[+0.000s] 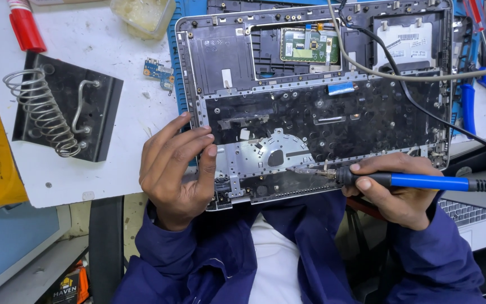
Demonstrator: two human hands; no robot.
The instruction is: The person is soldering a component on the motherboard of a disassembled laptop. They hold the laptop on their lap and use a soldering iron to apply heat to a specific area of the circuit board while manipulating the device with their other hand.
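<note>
- Right hand [397, 191] is clamped on the blue-handled iron [423, 181], lower right of frame; its tip lies on the chassis [310, 95] lower edge, by the silver plate [265, 157].
- Left hand [176, 171] holds nothing, its fingers bent and resting on the chassis's lower left corner.
- Chassis lies open at centre frame, inner side up; the coil stand [57, 107] sits at left.
- Step judged: soldering at the lower edge. Next move calls for a steady tip and a firmly braced chassis.

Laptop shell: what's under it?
A blue mat shows along the left edge of the laptop shell, with the white bench beyond. The rest beneath is covered.
</note>
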